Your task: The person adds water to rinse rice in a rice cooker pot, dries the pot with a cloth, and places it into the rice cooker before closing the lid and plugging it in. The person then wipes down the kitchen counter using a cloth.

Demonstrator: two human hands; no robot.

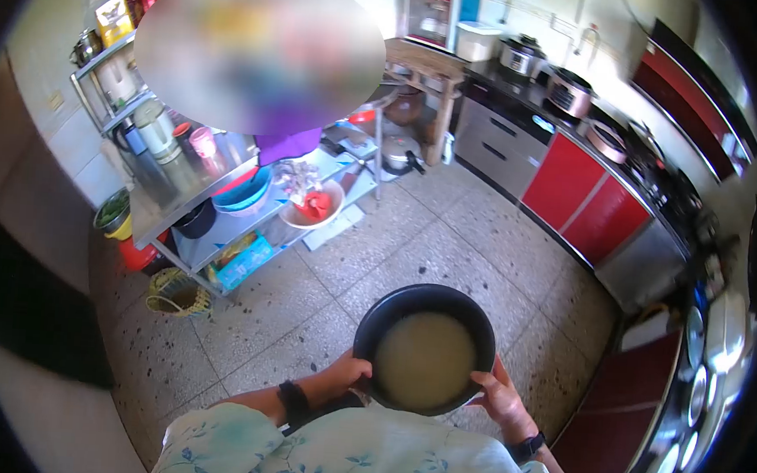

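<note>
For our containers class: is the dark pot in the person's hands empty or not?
Not empty: cloudy, pale liquid lies inside the dark pot, bare inner wall showing above it. Its depth cannot be told.

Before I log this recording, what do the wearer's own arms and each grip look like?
The left grip and right grip are bare. There is a dark left wristband and a dark right wristband. The loose, pale left sleeve has blue leaf sprigs.
</note>
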